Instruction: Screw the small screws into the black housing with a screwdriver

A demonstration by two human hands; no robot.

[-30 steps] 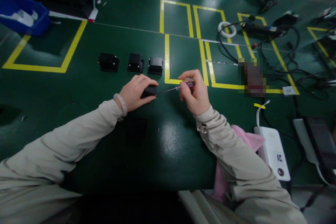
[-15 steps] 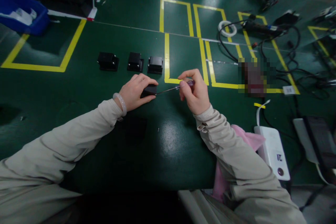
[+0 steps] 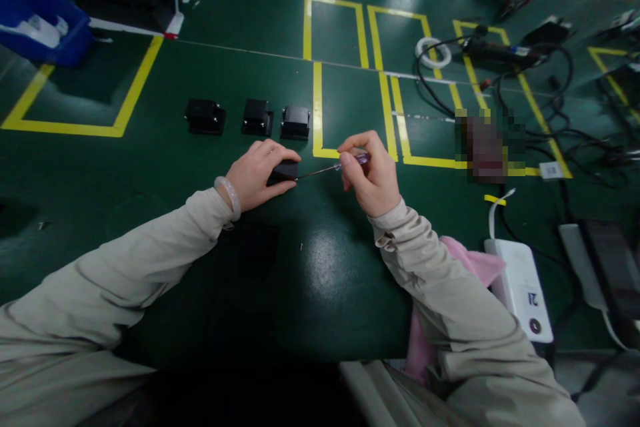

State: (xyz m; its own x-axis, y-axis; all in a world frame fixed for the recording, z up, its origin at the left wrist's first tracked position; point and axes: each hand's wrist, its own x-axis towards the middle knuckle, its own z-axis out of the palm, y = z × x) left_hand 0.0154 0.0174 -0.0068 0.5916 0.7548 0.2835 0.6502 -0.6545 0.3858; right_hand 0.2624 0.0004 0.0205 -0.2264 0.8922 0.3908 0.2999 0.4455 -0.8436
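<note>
- Pointing left, the screwdriver [image 3: 338, 166] is pinched between fingers of the right hand [image 3: 371, 177].
- At its tip, the black box [image 3: 285, 172] is clamped on the table [image 3: 360, 307] by fingers of the left hand [image 3: 255, 175].

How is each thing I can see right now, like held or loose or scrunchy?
Held black box: gripped, partly covered
Left hand: closed on it
Screwdriver: held, tip at the box's end
Right hand: closed on its handle
Three other black boxes: in a row, unheld
Tiny shiny piece: lying loose
Pink cloth: crumpled
Blue bin: open
</note>
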